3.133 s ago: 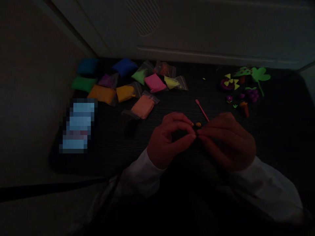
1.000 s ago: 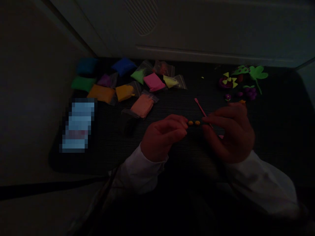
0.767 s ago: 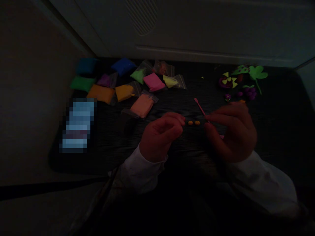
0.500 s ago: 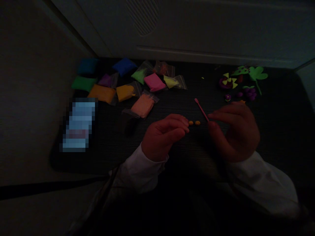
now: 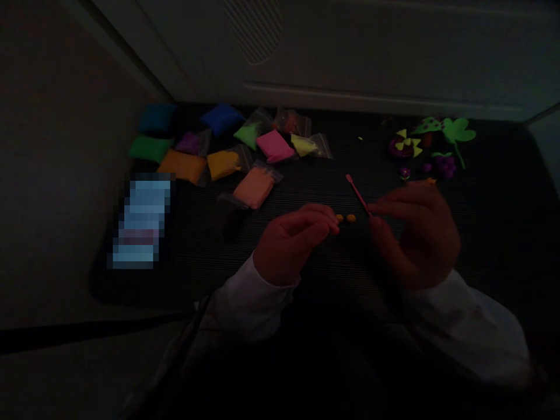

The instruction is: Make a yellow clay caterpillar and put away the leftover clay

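Two small orange clay pieces point(image 5: 345, 218) lie side by side on the dark mat point(image 5: 306, 280) between my hands. My left hand point(image 5: 293, 242) is curled, its fingertips pinched together right beside the left piece; what it holds, if anything, is hidden. My right hand point(image 5: 415, 230) is closed on a thin pink modelling stick point(image 5: 357, 193), whose free end points up and to the left, away from me. Both wrists wear white sleeves.
Several bags of coloured clay point(image 5: 245, 151) lie at the mat's far left. Finished clay figures point(image 5: 431, 146), green, purple and yellow, sit at the far right. A blurred-out pale rectangle point(image 5: 137, 224) lies at the left edge. A white wall panel point(image 5: 350, 58) rises behind.
My hands, pinched together three seconds ago, have drawn apart, and a second orange piece now lies beside the first. In the last second the hands barely shifted.
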{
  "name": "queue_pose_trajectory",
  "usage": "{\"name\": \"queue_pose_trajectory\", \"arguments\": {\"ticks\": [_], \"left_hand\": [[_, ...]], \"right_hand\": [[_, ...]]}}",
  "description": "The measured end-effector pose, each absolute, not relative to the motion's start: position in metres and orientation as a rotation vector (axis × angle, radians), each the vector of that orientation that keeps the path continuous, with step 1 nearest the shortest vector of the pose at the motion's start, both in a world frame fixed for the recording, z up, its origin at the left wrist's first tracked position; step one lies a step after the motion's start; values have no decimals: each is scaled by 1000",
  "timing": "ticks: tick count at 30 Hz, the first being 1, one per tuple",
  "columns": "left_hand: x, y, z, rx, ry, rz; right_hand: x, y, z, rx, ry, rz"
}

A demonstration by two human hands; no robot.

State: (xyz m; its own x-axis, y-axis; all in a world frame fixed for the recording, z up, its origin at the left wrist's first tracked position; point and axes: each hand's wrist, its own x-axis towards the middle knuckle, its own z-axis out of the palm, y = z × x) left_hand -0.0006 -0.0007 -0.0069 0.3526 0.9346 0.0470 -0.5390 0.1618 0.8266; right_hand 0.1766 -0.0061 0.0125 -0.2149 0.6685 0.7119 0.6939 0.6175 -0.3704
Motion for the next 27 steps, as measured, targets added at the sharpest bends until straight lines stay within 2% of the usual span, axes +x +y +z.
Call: {"name": "queue_pose_trajectory", "arguments": {"ticks": [27], "left_hand": [[4,-5,-2,1408,823,1181]], "right_hand": [[169,-11,19,-1038,-1977,143]]}}
